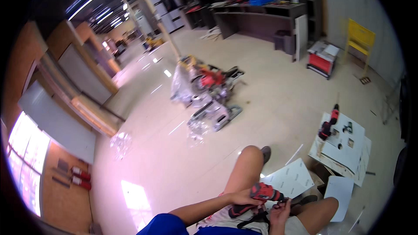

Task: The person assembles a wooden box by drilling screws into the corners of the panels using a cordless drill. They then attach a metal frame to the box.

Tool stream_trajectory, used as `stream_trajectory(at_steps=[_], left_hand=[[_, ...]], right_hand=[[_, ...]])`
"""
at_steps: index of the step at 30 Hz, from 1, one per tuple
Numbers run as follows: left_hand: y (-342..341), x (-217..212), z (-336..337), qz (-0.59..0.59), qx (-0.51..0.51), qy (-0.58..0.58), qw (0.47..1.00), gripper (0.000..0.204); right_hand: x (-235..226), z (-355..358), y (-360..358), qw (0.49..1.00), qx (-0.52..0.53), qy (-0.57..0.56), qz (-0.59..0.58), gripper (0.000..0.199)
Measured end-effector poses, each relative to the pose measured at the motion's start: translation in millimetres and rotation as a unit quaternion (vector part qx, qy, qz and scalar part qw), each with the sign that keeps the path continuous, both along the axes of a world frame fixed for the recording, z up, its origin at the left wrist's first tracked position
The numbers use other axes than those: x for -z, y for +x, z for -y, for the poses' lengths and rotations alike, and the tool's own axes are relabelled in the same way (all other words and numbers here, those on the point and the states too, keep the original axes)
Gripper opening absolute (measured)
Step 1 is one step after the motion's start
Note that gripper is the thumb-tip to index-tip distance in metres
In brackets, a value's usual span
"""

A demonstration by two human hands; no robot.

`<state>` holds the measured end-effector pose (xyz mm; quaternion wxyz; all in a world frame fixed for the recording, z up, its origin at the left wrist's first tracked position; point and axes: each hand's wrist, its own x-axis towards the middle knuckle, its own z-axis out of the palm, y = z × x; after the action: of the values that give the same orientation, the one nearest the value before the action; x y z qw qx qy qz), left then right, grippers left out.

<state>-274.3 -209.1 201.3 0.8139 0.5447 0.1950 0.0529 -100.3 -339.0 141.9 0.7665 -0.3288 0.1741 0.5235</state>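
Observation:
A red and black cordless drill point(264, 192) lies across my lap, its front end pointing right. My left hand point(243, 197) is closed around the back of its body. At the drill's front end, my right hand point(280, 213) has its fingers pinched together by the chuck. Whatever small thing sits between those fingertips is too small to make out. Just beyond my hands, between my knees, is a white printed sheet or panel point(291, 177). A dark strap or cord hangs below the drill over my shorts.
To the right, white boards point(347, 142) carry another red and black drill point(334, 115) and small parts. A red mitre saw point(211, 79) stands ahead amid plastic wrap. Farther off are a red box point(321, 63), a yellow chair point(361, 35) and a dark workbench point(254, 13).

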Motion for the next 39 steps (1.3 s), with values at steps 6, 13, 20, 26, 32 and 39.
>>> stream_trajectory(at_steps=[6, 13, 20, 26, 32, 39], left_hand=[[12.2, -37.2, 9.7, -0.022, -0.037, -0.114, 0.993, 0.029], [0.2, -13.8, 1.5, 0.012, -0.019, -0.077, 0.997, 0.027], [-13.8, -16.1, -3.4, 0.005, -0.052, -0.067, 0.996, 0.027], [-28.3, 1.0, -1.4, 0.051, -0.094, -0.04, 0.994, 0.024], [-39.2, -16.6, 2.7, 0.029, -0.11, -0.065, 0.991, 0.027], [-20.0, -0.6, -0.5, -0.039, -0.098, -0.054, 0.993, 0.032]], right_hand=[[8.3, -1.7, 31.0, 0.999, -0.036, -0.006, -0.007, 0.019], [47.6, -0.7, 31.1, 0.991, -0.124, 0.03, -0.034, 0.041], [37.7, -19.9, 31.3, 0.985, -0.165, 0.027, -0.047, 0.038], [49.0, -30.9, 26.7, 0.978, -0.206, 0.009, -0.02, 0.039], [58.8, -34.3, 19.5, 0.979, -0.204, -0.01, -0.008, 0.036], [65.7, -41.4, 21.7, 0.984, -0.18, 0.015, -0.013, 0.038]])
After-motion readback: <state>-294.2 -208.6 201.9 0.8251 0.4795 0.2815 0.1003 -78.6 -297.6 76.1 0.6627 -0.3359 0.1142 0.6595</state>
